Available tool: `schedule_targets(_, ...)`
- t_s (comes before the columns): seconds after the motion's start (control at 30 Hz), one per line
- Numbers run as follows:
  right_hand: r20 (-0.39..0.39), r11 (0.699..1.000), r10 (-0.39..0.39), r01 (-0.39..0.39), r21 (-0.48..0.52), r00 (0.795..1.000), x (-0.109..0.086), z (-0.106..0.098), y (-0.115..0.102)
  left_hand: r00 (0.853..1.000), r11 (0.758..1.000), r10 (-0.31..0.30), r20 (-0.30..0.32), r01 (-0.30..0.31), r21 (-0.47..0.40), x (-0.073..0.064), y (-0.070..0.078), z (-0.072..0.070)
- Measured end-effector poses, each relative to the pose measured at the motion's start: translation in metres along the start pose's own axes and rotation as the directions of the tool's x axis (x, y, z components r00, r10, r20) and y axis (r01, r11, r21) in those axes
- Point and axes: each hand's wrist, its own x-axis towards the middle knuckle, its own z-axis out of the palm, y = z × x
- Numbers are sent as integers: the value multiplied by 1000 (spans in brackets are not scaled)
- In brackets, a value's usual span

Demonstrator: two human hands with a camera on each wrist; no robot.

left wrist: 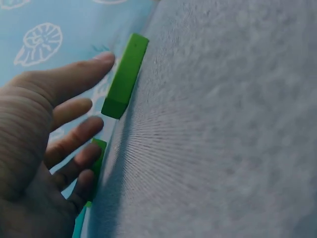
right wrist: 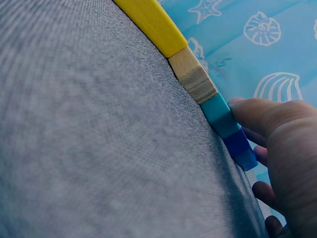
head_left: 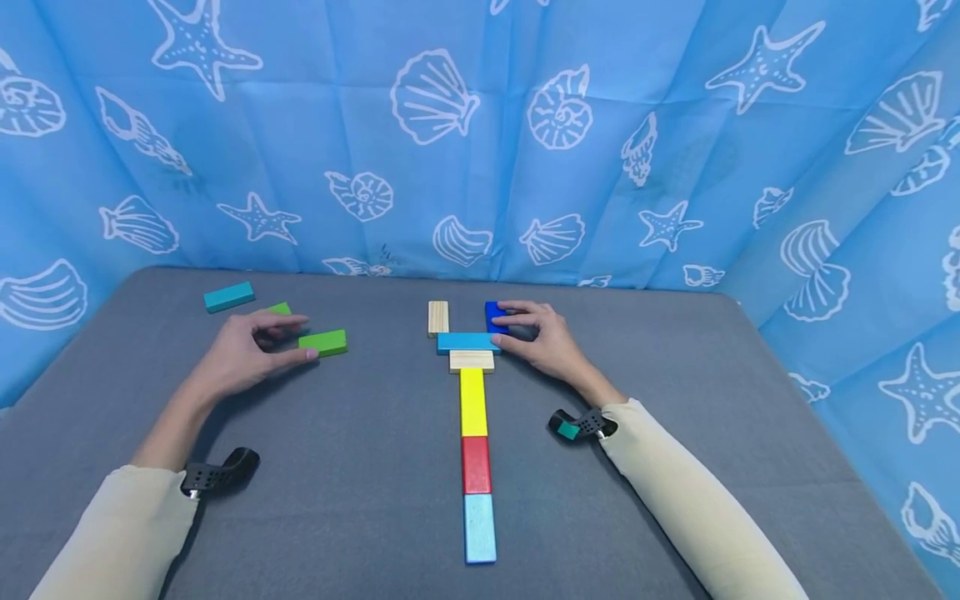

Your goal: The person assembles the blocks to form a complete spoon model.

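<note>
My left hand (head_left: 243,350) hovers at the left with fingers loosely spread, holding nothing. Its thumb tip is close to a green block (head_left: 324,342); a second green block (head_left: 280,309) lies partly hidden behind its fingers. At the top of a row of blocks, my right hand (head_left: 543,340) has its fingertips at the right side of a dark blue block (head_left: 492,317). The right thumb touches the right end of a crosswise light blue block (right wrist: 221,115). Below this lie a crosswise wooden block (head_left: 471,362) and a lengthwise yellow block (head_left: 473,402).
A red block (head_left: 476,465) and a pale blue block (head_left: 480,528) continue the row toward the near edge. Another wooden block (head_left: 438,318) stands out at the row's upper left. A teal block (head_left: 229,297) lies far left. Behind the grey table (head_left: 337,483) hangs a blue curtain (head_left: 465,183).
</note>
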Motion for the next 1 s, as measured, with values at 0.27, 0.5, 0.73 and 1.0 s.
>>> schedule_targets(0.27,6,1000,22,-21,-3,1000,0,-1,0,1000,1000,17,-11,-17,-6,-3,-6,4)
schedule_targets(0.5,7,1000,18,-18,-5,1000,0,-1,0,1000,999,22,-17,-22,-28,-3,-10,7)
schedule_targets(0.73,8,1000,10,-10,-4,1000,0,0,-1,999,999,25,-35,-26,-30,-4,-10,8)
schedule_targets(1.0,4,1000,1,-1,4,1000,0,-1,-1,999,998,-17,-50,14,-60,-3,-4,8)
